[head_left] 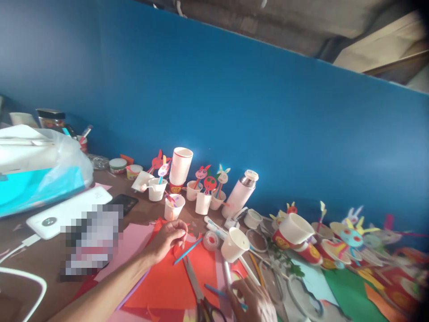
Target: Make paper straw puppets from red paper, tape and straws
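My left hand is above the top of the red paper, its thumb and fingers curled together; whether something small is pinched there is too unclear to tell. My right hand is low at the right of the red paper, fingers bent down around something I cannot make out, close to a blue strip. Between the hands lie scissors with black handles and another blue strip. A white paper cup stands just beyond my right hand, beside a roll of tape.
Paper cups with paper faces line the back, near a pink thermos. More decorated cups crowd the right. A white power bank with a cable and a plastic bag are at left. Behind rises a blue partition.
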`<state>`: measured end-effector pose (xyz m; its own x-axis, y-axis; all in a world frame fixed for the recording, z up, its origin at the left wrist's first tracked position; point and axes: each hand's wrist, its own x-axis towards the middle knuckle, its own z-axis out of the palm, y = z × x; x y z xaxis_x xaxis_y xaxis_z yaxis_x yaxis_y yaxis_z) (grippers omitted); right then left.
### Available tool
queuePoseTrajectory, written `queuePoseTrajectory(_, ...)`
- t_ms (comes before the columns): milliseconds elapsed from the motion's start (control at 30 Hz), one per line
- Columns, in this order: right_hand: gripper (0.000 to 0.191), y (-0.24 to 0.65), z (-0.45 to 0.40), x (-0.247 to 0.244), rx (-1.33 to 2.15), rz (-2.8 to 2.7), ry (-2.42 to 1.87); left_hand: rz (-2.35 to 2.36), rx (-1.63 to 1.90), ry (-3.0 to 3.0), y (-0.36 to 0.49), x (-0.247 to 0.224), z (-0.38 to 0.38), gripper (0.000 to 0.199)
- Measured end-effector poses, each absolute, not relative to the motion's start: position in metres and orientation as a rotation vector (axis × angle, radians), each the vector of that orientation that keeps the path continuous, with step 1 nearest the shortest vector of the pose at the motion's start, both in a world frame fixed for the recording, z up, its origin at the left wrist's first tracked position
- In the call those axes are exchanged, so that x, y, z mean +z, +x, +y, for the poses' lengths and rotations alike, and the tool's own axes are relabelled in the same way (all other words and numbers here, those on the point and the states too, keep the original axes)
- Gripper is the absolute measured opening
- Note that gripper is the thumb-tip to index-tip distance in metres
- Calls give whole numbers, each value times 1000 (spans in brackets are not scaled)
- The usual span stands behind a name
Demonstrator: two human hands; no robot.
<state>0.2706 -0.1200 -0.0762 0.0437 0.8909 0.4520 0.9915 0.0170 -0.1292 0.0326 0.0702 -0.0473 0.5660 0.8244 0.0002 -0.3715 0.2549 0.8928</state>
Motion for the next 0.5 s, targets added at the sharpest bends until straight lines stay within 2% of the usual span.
queuePoseTrajectory(167,25,257,-111,-62,-272,-1989,-1794,524,849,1014,35,-50,68,25)
queuePoseTrajectory(300,24,235,-84,-42,-400,-2035,-1770,519,840,1007,35,-48,64,29)
queuePoseTrajectory(433,46,212,-45,-43,-388,-1955,-1875,528,843,1007,31,-45,61,26)
queuePoseTrajectory(500,47,206,-30,-50,-289,-1849,-1895,526,849,1005,29,-43,61,24)
